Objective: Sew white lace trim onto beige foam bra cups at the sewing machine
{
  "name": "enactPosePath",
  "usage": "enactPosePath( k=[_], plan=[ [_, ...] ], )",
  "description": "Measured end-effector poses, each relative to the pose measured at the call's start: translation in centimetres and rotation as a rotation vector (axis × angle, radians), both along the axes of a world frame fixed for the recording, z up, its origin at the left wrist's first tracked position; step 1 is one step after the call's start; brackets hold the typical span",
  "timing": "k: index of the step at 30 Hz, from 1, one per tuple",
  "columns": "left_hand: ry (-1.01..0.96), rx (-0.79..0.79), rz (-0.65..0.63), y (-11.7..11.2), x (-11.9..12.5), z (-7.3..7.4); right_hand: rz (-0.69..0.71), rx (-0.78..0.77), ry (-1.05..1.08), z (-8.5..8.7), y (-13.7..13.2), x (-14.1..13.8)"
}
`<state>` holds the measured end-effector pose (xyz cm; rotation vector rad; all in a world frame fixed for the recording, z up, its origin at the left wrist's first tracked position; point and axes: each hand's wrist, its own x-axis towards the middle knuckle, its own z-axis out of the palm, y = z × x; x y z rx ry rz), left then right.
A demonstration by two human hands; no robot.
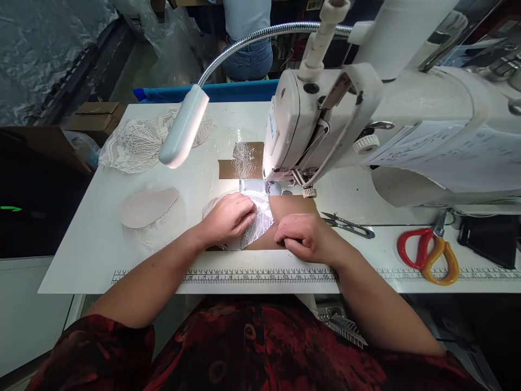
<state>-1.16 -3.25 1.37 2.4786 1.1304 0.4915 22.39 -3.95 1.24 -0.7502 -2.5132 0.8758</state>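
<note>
White laminate table (pixel 101 255) carries the whole station; a printed ruler (pixel 252 277) runs along its near edge. The sewing machine (pixel 407 119) occupies the right half, with its needle area (pixel 273 187) lit by a gooseneck lamp (pixel 183 127). A lace pile (pixel 130 144) lies at the far left and a padded cup (pixel 146 207) sits nearer, both well apart from the needle. A brown sheet (pixel 288 209) lies under the work, in front of the needle. The lace piece (pixel 260 222) rests on this sheet, its far edge at or just under the needle area. The left hand (pixel 228 217) lies palm down on the lace piece, fingers loosely extended, pressing it flat and gripping nothing. The right hand (pixel 303 236) rests on the sheet at the right edge of the lace, fingers curled under; whether it pinches the lace edge cannot be told. Scissors (pixel 431 252) and snips (pixel 350 224) lie to the right, untouched. Judged step: positioning and guiding the lace piece at the needle. A further feed would call for even pressure from both hands, with the fingertips kept clear of the needle.
</note>
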Motion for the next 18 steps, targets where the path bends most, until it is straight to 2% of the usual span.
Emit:
enactPosePath(
  k=[3, 8, 12, 18],
  plan=[
    [0.015, 0.008, -0.022, -0.1, 0.0, 0.0, -0.089, 0.132, -0.042, -0.5, 0.2, 0.1],
    [0.052, 0.093, -0.089, -0.4, -0.1, -0.2, -0.103, 0.301, -0.144, -1.0, 0.4, 0.3],
    [0.121, 0.180, -0.159, -0.8, -0.1, -0.2, -0.105, 0.336, -0.186, -0.6, 0.3, 0.3],
    [0.300, 0.226, -0.212, -1.0, 0.2, -0.2, -0.121, 0.315, -0.223, 0.0, 0.1, 0.3]
  ],
)
